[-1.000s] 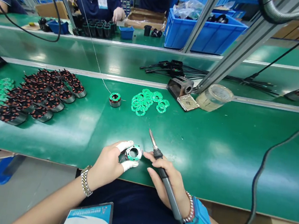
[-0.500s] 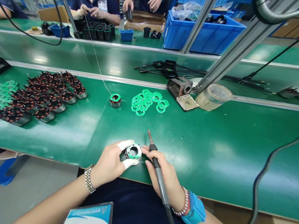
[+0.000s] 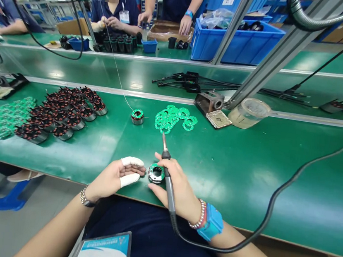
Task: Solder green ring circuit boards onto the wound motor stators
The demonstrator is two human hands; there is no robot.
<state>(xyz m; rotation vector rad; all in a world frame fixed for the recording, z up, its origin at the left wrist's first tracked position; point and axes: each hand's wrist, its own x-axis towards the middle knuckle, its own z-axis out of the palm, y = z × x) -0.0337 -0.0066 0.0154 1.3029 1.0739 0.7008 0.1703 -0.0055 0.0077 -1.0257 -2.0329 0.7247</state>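
A motor stator [image 3: 155,174] with a green ring board on top sits on the bench near its front edge, between my two hands. My left hand [image 3: 121,175], with white covers on thumb and finger, is open just left of it. My right hand [image 3: 177,182] holds a soldering iron [image 3: 169,186] whose tip points away from me; its thumb and fingers also reach around the stator's right side. Whether they touch it I cannot tell. Beyond, a second stator [image 3: 137,117] with a green board stands under a hanging solder wire [image 3: 119,79], beside loose green ring boards [image 3: 169,118].
Rows of stators [image 3: 63,113] and a stack of green boards [image 3: 15,115] lie left. A soldering iron stand [image 3: 210,102] and a cloudy plastic tub [image 3: 250,113] stand near the back rail. The iron's cable [image 3: 271,203] loops at right. Co-workers [image 3: 117,13] sit and stand across the bench.
My left hand has let go of the stator and moved left, its fingers apart. My right hand has shifted left around the stator, still holding the iron. The view has shifted slightly.
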